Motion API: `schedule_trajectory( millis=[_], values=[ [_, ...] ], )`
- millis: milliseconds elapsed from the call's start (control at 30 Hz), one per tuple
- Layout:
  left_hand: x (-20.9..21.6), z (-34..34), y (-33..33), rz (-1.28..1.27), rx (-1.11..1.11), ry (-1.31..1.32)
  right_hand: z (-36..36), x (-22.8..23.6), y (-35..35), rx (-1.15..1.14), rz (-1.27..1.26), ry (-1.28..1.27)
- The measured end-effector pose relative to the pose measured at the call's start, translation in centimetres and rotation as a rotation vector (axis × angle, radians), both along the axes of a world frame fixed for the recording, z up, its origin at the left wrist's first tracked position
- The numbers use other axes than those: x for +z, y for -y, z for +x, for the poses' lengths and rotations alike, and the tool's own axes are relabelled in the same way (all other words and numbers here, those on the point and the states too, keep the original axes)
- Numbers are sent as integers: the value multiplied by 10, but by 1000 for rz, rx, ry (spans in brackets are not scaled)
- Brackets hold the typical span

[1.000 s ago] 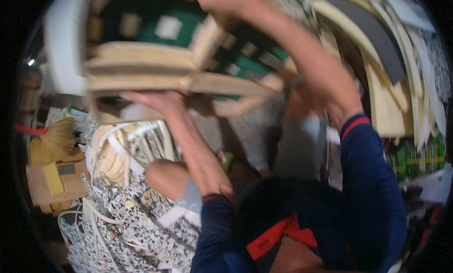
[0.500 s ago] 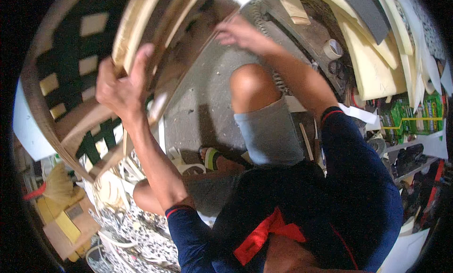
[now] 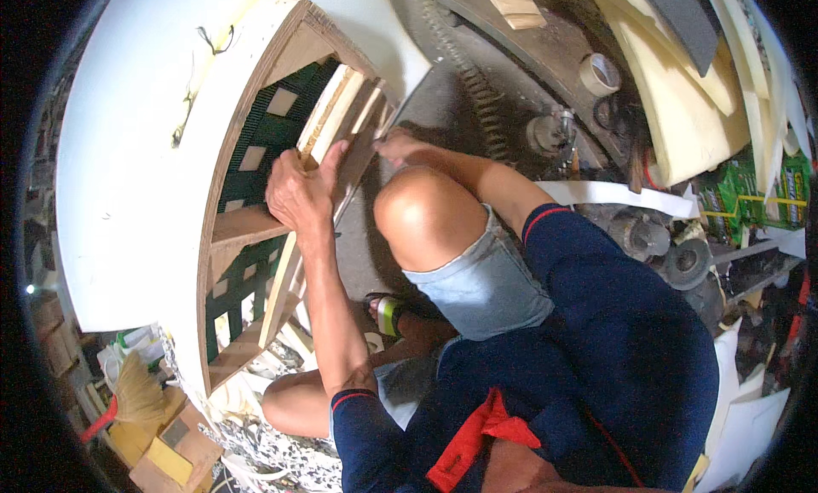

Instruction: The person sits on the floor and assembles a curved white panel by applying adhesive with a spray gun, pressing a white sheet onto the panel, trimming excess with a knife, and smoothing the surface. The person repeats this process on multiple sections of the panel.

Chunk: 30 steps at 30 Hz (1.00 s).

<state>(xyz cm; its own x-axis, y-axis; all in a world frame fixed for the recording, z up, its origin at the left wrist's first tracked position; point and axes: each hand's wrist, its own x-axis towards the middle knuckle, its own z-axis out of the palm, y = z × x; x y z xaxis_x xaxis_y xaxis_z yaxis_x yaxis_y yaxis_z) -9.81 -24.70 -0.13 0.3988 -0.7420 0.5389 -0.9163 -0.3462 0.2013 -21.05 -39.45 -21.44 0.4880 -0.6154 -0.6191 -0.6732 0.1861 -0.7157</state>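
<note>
A wooden furniture frame (image 3: 247,229) with green webbing straps (image 3: 264,135) stands on its side, its white padded outer face (image 3: 128,152) turned to the left. My left hand (image 3: 300,189) grips a pale wooden rail (image 3: 336,118) of the frame. My right hand (image 3: 400,145) rests on the frame's lower edge, beside my raised knee (image 3: 422,216); its fingers are partly hidden behind the knee. I sit low, with my foot in a sandal (image 3: 388,314) under the frame.
Foam sheets (image 3: 682,92) lean at the upper right next to a tape roll (image 3: 599,74). A broom (image 3: 136,391) and cardboard boxes (image 3: 170,450) lie at the lower left. Patterned fabric (image 3: 264,459) covers the floor below. Metal parts (image 3: 673,254) clutter the right side.
The frame has swung from overhead down to the left and turned, so its white padded face now shows. My left hand moved along to an inner rail; my right hand dropped to the lower edge.
</note>
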Motion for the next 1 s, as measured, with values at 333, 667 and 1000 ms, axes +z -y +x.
schedule_trajectory(
  millis=[333,667,1000],
  values=[
    [-48,12,26,117,-27,-77,-273,65,-130,-365,-452,92],
    [-32,-15,-11,-243,-545,-124,-360,16,-91,-623,-788,-200],
    [7,18,-296,-535,892,-392,-369,-64,-40,-822,-683,-156]
  ],
)
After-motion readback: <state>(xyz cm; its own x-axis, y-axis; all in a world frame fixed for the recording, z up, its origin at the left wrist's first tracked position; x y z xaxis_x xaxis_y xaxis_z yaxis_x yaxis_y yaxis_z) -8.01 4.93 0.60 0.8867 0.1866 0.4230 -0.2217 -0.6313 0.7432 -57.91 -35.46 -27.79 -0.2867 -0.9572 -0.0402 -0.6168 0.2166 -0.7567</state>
